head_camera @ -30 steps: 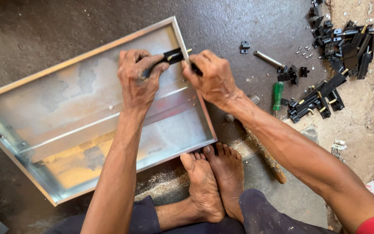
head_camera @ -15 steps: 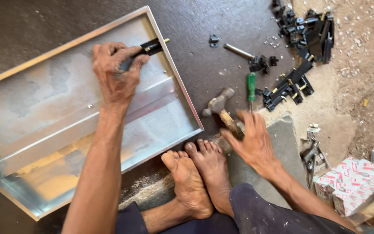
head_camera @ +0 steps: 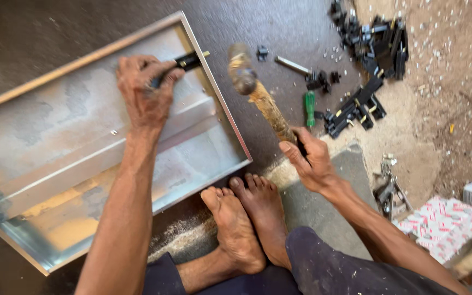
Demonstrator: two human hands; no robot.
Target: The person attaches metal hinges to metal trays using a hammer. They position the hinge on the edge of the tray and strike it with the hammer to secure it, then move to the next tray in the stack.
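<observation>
Two bare hands are busy over the dark floor (head_camera: 301, 22). His left hand (head_camera: 144, 93) presses down inside a shallow metal tray (head_camera: 55, 136), its grip closed around a small black fitting (head_camera: 184, 62) at the tray's upper right rim. His right hand (head_camera: 308, 161) is shut around the wooden handle of a hammer (head_camera: 258, 93), whose blurred head hangs above the floor just beside that rim. Beyond it lie a green screwdriver (head_camera: 310, 106) and a heap of black fittings (head_camera: 375, 46). His bare feet (head_camera: 247, 218) rest near the tray's lower corner.

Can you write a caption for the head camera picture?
Right hand lifts a hammer; left hand holds a black piece on a metal frame.
</observation>
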